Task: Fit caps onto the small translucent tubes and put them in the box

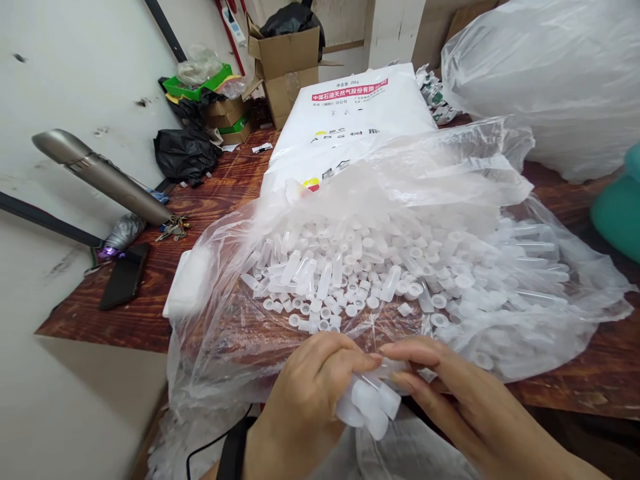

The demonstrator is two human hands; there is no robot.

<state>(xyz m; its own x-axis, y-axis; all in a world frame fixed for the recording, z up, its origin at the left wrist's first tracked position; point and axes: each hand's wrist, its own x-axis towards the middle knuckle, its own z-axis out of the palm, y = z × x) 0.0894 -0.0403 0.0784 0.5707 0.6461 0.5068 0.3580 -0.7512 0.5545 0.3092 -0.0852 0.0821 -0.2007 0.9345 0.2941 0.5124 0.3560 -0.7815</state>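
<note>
My left hand [315, 387] is closed around a bunch of translucent white plastic tubes [370, 403], their rounded ends pointing down toward me. The thumb and fingers of my right hand [440, 377] pinch at the far end of this bunch, close to the left fingertips. What exactly sits between the right fingertips is mostly hidden. Just beyond both hands, small white caps [325, 312] and more loose tubes [325, 280] lie heaped on a spread clear plastic bag [220, 360]. Further tubes [530, 260] are piled at the right inside the bag.
Behind the heap lies a large white printed sack [350, 127] on the wooden table [145, 333]. A phone [125, 277], keys [173, 228] and a metallic flask [105, 177] are at the left. Cardboard box [285, 67] stands behind; a teal object [620, 210] is at right.
</note>
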